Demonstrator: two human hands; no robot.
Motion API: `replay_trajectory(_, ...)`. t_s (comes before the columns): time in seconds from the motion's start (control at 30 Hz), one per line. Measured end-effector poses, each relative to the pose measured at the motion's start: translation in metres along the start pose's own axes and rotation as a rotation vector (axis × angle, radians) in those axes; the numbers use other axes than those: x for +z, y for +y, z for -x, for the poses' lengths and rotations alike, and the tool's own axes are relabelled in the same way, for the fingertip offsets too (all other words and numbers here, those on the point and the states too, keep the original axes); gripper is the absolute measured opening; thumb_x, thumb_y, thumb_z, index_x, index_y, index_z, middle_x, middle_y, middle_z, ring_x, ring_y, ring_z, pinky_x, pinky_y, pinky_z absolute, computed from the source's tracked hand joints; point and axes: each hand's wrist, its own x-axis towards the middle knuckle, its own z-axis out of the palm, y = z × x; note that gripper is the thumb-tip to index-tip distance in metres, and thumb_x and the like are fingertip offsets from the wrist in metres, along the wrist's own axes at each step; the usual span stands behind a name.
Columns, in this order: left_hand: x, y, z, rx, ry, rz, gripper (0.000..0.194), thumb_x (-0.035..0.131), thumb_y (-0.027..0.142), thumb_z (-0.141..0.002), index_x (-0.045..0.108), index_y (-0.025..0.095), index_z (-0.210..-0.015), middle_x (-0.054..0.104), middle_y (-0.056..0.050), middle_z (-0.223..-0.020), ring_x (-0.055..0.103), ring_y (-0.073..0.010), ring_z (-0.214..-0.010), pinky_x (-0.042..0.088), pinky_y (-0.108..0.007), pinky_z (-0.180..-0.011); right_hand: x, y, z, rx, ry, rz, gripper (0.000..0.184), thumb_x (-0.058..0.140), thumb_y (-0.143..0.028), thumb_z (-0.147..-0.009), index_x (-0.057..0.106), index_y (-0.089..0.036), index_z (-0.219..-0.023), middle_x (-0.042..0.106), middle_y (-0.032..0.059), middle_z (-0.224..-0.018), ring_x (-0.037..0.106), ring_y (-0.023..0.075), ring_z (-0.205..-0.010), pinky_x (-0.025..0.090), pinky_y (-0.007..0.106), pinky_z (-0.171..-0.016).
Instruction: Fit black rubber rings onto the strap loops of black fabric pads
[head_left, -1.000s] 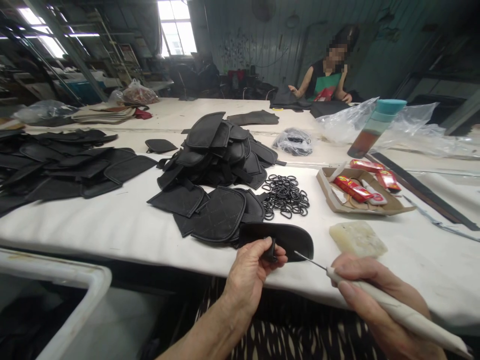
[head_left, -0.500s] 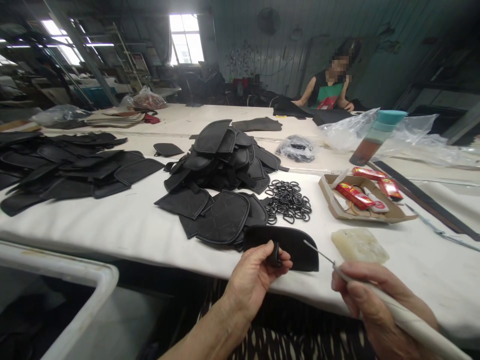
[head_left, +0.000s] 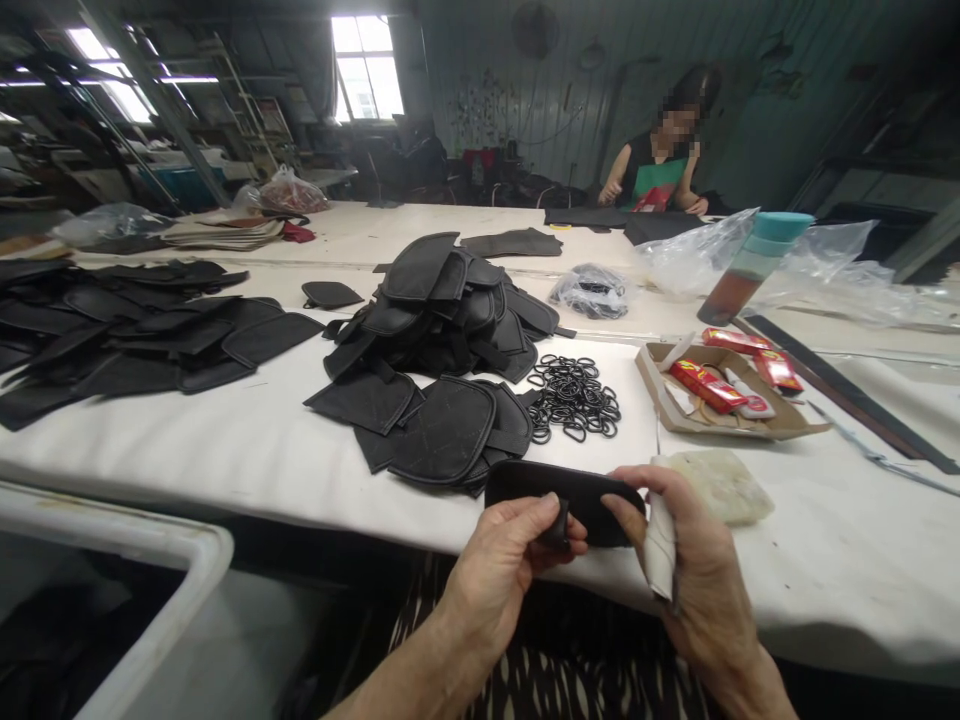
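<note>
My left hand pinches a folded black tab between thumb and fingers. The tab lies against a black leather-like panel with a rounded corner, at the table's front edge. At the panel's right end is my right hand, its thumb and fingertips touching or gripping the edge. It also keeps a white-handled tool in its grip; the thin metal tip cannot be seen now. Just behind are a heap of similar black panels and a pile of black D-rings. A yellowish translucent block lies beside my right hand.
A cardboard tray with red boxes and a small white bottle stands at the right. Behind it are a blue-lidded bottle and plastic bags. More black pieces lie at left, above a white bin. Across the table sits a person.
My right hand has moved left to the panel's edge, and the tool has turned so its metal tip no longer shows. My left hand still pinches the tab.
</note>
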Motion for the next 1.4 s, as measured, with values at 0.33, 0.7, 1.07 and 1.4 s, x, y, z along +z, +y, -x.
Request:
replay_trajectory(0.33,-0.005,0.009,-0.003,0.000,0.001,-0.143,0.020,0.068,0.027,-0.070,0.068,0.009,-0.060,0.065,-0.006,-0.062,0.058,-0.0132,-0.058,0.046,-0.026,-0.065,0.008,-0.012,0.005,0.041,0.014,-0.141,0.013,0.057,-0.017,-0.083,0.050,-0.026,-0.090,0.059,-0.0008,-0.078,0.058,0.0151,-0.069,0.047,0.024,-0.060)
replay_trajectory(0.7,-0.001,-0.001,-0.009,0.018,0.031,0.020,0.022,0.066,0.027,-0.070,0.065,0.009,-0.057,0.064,-0.005,-0.055,0.059,-0.0128,-0.050,0.046,-0.025,-0.061,0.009,-0.015,0.006,0.002,0.059,-0.127,0.011,0.056,-0.016,-0.082,0.049,-0.023,-0.085,0.056,-0.0042,-0.067,0.057,0.0105,-0.056,0.045,0.018,-0.051)
replay_trajectory(1.07,-0.001,-0.005,-0.014,-0.044,0.051,0.129,0.020,0.063,0.022,-0.071,0.065,0.007,-0.057,0.064,-0.006,-0.054,0.059,-0.0137,-0.046,0.048,-0.026,-0.056,0.012,-0.016,0.007,0.026,0.039,-0.113,0.009,0.057,-0.018,-0.083,0.049,-0.023,-0.085,0.058,-0.0040,-0.069,0.057,0.0101,-0.056,0.046,0.017,-0.051)
replay_trajectory(1.4,-0.010,0.009,0.002,-0.003,-0.063,-0.283,0.024,0.058,0.030,-0.069,0.070,0.010,-0.059,0.065,-0.006,-0.058,0.055,-0.0127,-0.053,0.041,-0.025,-0.059,0.019,0.045,0.010,-0.072,0.115,-0.107,0.021,0.060,-0.046,-0.074,0.056,-0.025,-0.071,0.060,-0.0002,-0.061,0.058,0.0188,-0.053,0.047,0.030,-0.051)
